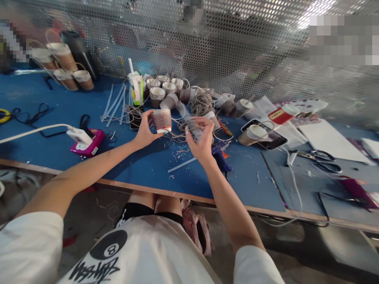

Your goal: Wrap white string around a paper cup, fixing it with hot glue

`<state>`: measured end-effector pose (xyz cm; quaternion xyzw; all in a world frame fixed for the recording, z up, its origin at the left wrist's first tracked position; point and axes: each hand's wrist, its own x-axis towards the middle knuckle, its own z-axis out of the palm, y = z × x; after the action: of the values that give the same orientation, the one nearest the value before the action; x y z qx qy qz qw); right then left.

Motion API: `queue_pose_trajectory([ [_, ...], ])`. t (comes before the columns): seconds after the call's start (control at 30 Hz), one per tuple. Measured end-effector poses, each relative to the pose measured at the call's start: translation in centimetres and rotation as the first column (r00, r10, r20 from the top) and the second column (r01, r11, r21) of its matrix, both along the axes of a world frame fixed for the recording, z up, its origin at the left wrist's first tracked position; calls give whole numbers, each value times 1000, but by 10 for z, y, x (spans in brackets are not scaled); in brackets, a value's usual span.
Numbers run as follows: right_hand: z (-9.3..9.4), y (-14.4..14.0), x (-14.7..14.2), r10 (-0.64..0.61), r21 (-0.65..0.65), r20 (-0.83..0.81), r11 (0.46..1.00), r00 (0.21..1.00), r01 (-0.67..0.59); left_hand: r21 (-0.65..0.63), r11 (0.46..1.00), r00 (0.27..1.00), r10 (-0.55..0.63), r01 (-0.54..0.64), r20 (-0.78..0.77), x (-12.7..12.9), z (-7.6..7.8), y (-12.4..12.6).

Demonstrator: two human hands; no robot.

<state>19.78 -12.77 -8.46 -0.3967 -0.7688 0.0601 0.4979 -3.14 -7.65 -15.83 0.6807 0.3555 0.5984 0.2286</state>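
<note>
Left hand [145,132] pinches a light, crushable cup [162,120] by its sides above the surface [59,154] middle, while right hand [201,140] grips limp twine [185,127], best held near its end.

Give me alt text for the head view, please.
The left hand holds a twine-wrapped paper cup above a blue table while the right hand grips loose twine beside it. More wrapped cups cluster behind, and scissors lie at right.
</note>
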Motion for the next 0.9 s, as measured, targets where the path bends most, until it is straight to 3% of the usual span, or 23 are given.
queue_pose_trajectory([
  [0.07,12,-11,11,-273,-101,124,953,954,286,4,1000,999,19,-19,27,1,-4,4],
  [0.1,18,-18,17,-404,-157,224,883,887,442,9,1000,999,27,-27,39,2,-6,6],
  [0.17,28,-34,30,-556,-298,419,663,718,687,18,999,998,34,-35,56,3,-9,8],
  [0.23,34,-47,41,-527,-412,593,451,609,792,26,999,998,23,-25,66,5,-11,8],
  [0.27,35,-51,46,-468,-449,659,383,589,807,25,1000,998,13,-15,66,6,-11,8],
  [0.33,34,-54,53,-367,-468,736,331,569,819,13,1000,998,-2,1,56,7,-11,8],
  [0.4,32,-52,57,-344,-463,754,325,559,824,0,1000,999,-7,7,39,7,-10,7],
  [0.5,29,-52,61,-408,-481,713,307,570,821,-6,1000,1000,-1,1,26,7,-8,6],
  [0.57,31,-56,62,-452,-478,678,328,580,815,2,1000,1000,5,-5,27,7,-8,6],
  [0.73,52,-65,67,-655,-386,455,466,604,796,11,999,999,41,-41,16,8,-10,8],
  [0.8,61,-58,68,-686,-403,313,530,657,746,6,999,999,50,-50,13,8,-10,8],
  [0.87,66,-45,65,-622,-539,120,614,774,577,3,999,999,51,-51,9,8,-9,7],
  [0.9,67,-38,63,-545,-618,-7,661,838,425,4,999,999,54,-54,3,7,-9,7],
])
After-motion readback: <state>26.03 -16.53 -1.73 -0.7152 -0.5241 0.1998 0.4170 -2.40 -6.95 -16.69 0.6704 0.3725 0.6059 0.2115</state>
